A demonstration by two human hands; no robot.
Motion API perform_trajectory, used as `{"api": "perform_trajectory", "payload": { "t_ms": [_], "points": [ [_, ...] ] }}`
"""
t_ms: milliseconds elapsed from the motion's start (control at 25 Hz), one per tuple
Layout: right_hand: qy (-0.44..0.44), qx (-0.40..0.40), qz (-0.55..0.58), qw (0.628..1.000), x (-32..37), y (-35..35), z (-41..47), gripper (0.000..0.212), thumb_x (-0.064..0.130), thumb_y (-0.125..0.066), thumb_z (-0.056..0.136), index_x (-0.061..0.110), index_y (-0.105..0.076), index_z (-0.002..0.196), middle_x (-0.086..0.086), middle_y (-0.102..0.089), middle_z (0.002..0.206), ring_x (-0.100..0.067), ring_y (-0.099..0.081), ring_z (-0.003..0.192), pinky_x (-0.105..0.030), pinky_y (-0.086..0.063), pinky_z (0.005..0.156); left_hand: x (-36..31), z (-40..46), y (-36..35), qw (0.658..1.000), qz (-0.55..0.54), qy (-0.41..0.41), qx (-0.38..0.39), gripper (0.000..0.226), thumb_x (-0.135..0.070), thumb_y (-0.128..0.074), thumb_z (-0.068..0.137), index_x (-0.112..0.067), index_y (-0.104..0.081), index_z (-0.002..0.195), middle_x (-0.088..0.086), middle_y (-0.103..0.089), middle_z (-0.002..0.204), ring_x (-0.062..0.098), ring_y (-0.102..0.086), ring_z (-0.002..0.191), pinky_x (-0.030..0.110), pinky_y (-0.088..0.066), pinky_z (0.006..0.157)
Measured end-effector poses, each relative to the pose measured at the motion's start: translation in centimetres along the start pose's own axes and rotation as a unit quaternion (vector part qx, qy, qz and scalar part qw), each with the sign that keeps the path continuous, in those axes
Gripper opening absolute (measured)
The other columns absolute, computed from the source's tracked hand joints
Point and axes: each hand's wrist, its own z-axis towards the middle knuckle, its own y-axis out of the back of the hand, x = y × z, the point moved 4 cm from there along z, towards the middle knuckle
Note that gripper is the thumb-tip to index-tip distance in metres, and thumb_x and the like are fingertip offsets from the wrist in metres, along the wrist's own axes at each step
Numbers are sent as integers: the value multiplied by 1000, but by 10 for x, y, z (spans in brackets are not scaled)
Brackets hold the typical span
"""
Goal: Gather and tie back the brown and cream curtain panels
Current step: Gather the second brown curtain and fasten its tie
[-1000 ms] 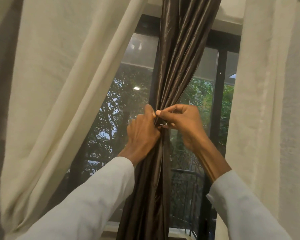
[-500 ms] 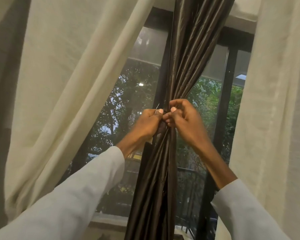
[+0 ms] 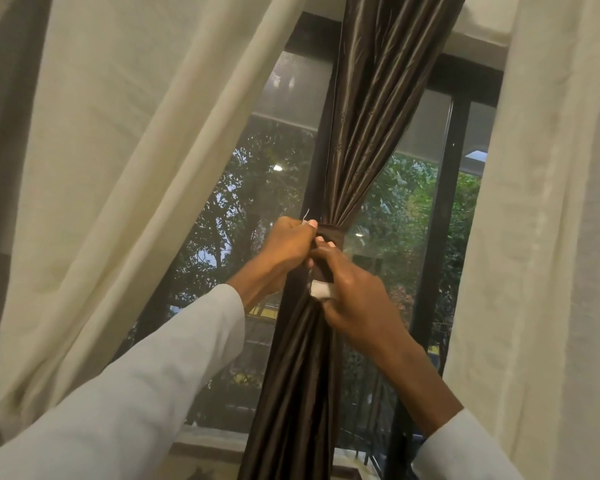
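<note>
Half a second ago both hands met at one height on the bunched fabric; now the right hand (image 3: 352, 292) has dropped lower and a dark brown tie band (image 3: 330, 234) shows wrapped around the gather, where fingers had covered it. The view has also shifted a little, the curtain sitting further right in the picture.

The left hand (image 3: 288, 247) is closed in a fist at the left edge of the band, pinching a thin pale thread or pin end (image 3: 305, 216) that sticks up above its knuckles — which of the two cannot be told. The right hand is curled shut around the brown curtain panel (image 3: 371, 109) just below the band, with a small white tab (image 3: 321, 289) caught under its fingers.

The brown panel hangs in the middle of the window (image 3: 257, 188), cinched at hand height and fanning out above and below. Cream curtain panels flank it — one on the left (image 3: 118, 150), drawn back diagonally, and one on the right (image 3: 548, 237), hanging straight.
</note>
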Motion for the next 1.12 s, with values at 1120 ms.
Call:
{"api": "perform_trajectory", "payload": {
  "t_ms": [1120],
  "points": [
    [-401,-216,590,667,-61,-35,16,10,13,-75,84,6,-76,91,-25,-70,90,-33,-65,78,-61,-51,86,23,3,-27,974,-211,63,-47,28,-27,-72,85,-10,-57,101,13,-65,90,12,-57,52,22,-46,42]
  ]
}}
